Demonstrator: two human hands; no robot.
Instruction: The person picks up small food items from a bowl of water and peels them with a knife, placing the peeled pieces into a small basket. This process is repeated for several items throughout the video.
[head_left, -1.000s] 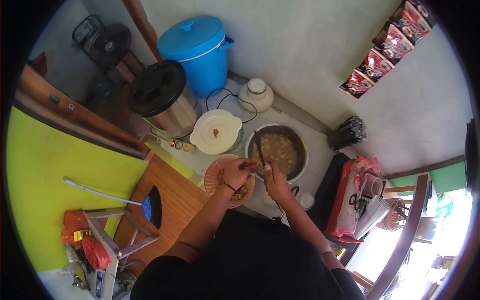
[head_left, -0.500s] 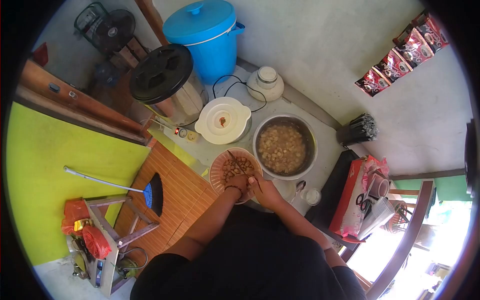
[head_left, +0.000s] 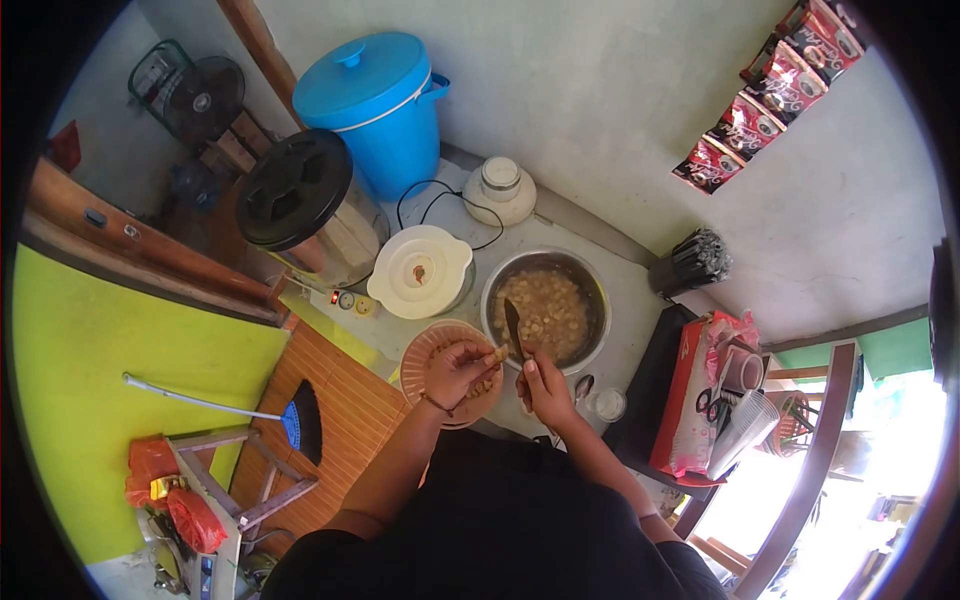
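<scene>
The left hand pinches a small pale piece between thumb and nearly closed fingertips, which seems to leave most of it exposed beside the blade. The right hand has its fingers wrapped round the handle of a knife, its blade pointing away from the body over the metal bowl. The pink basket sits under the left hand, probably for easy reach.

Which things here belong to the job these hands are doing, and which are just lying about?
Seemingly in use:
knife, in the right hand
small piece, in the left hand
pink ribbed bowl of pieces
metal bowl of pieces in liquid

Seemingly just lying about:
blue lidded bucket
broom
scissors
electric fan
hanging sachets
</scene>
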